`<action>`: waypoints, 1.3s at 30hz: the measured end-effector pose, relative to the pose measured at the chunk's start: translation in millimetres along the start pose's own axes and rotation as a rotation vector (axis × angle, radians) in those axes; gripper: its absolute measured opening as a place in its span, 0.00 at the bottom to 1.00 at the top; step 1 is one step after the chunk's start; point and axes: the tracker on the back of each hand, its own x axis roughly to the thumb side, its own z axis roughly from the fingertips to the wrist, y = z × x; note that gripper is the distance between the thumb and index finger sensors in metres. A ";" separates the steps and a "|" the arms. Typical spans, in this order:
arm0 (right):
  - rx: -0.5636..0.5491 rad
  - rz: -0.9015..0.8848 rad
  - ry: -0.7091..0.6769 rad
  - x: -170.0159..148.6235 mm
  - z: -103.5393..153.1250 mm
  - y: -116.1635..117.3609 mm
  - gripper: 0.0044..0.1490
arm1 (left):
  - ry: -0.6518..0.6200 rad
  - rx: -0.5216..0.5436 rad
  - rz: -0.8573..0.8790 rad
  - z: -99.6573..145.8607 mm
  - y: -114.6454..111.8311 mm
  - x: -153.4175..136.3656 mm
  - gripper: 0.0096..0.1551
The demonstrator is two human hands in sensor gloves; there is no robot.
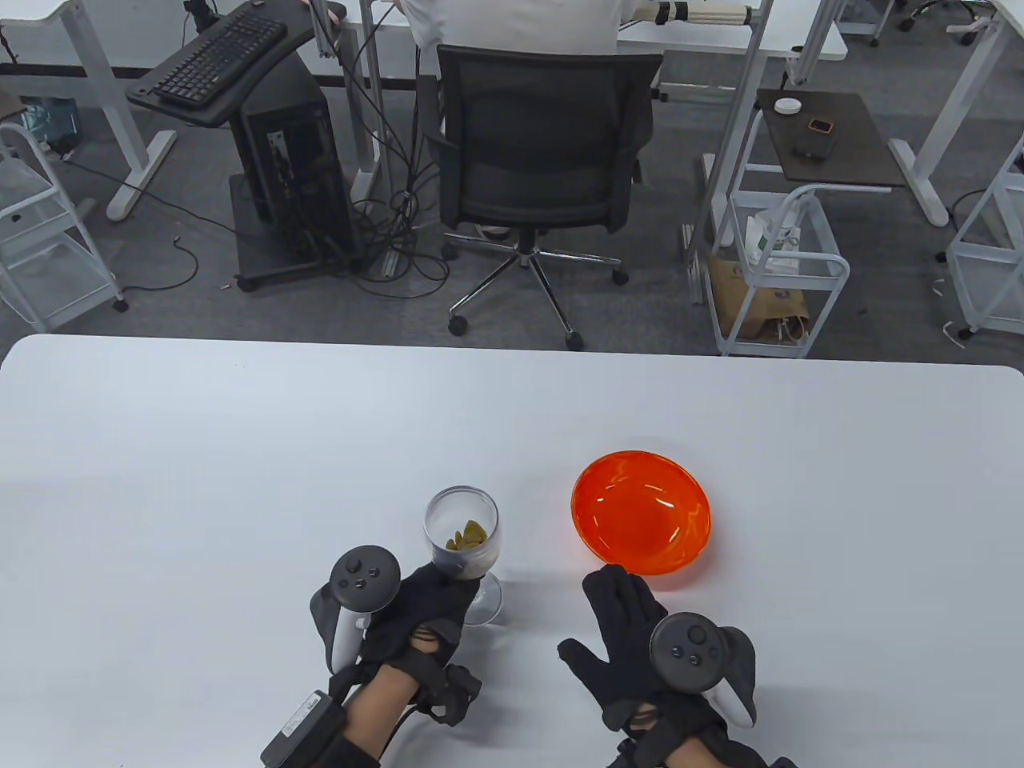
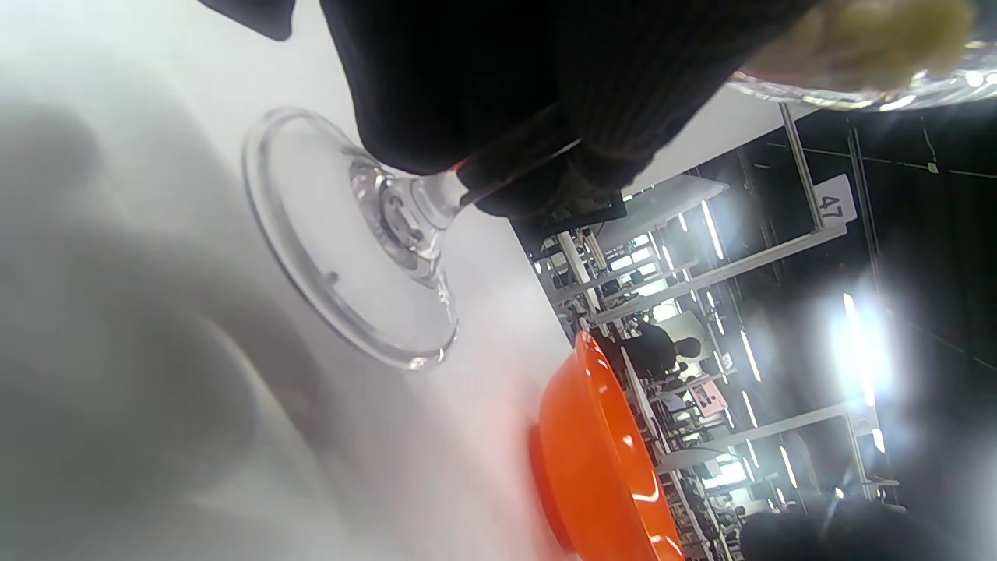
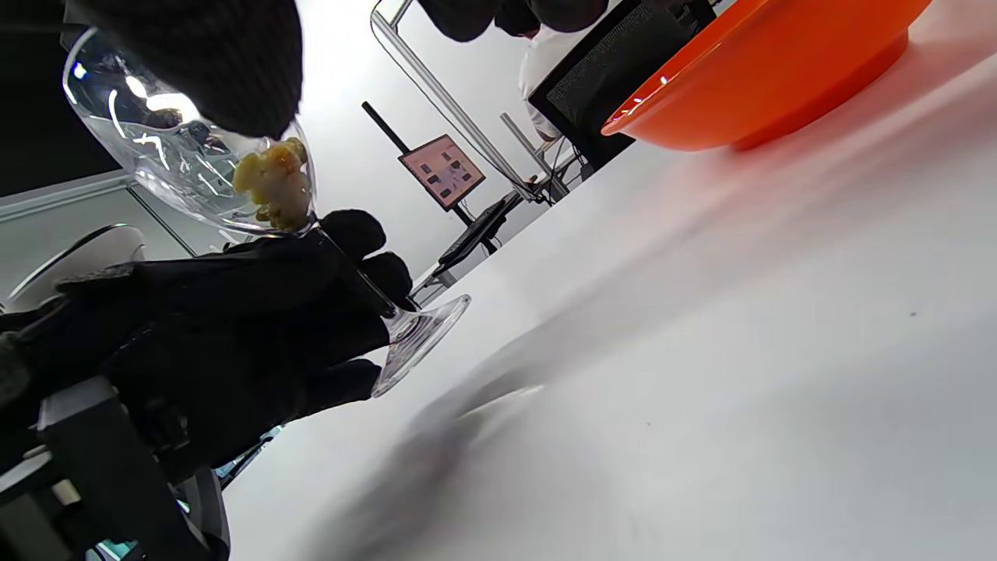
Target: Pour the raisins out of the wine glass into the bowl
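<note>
A clear wine glass (image 1: pixel 462 532) with yellow-green raisins (image 1: pixel 468 536) in its bowl stands left of the empty orange bowl (image 1: pixel 640 512). My left hand (image 1: pixel 444 588) grips the glass by the stem, just under its bowl. In the left wrist view my fingers (image 2: pixel 467 78) wrap the stem above the round glass foot (image 2: pixel 350 249), which is at the table surface; I cannot tell whether it is lifted. My right hand (image 1: pixel 616 596) lies open with fingers spread on the table, just in front of the orange bowl and not touching it. The right wrist view shows the glass (image 3: pixel 195 171) and the raisins (image 3: pixel 273 187).
The white table (image 1: pixel 240 480) reaches to its far edge, beyond which stand an office chair (image 1: pixel 544 144) and wire carts. The orange bowl also shows in the left wrist view (image 2: pixel 600 460) and the right wrist view (image 3: pixel 763 70).
</note>
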 end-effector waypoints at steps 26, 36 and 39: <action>0.065 -0.294 0.005 0.7 -1.4 14.7 0.56 | -0.103 -0.179 -0.028 21.2 -52.3 29.5 0.26; 0.080 -0.442 0.042 -3.5 -3.1 18.2 0.54 | -0.159 -0.222 -0.086 28.1 -67.7 36.5 0.26; 0.090 -0.476 0.024 -3.4 -3.9 19.2 0.53 | -0.177 -0.236 -0.107 30.2 -71.8 39.0 0.26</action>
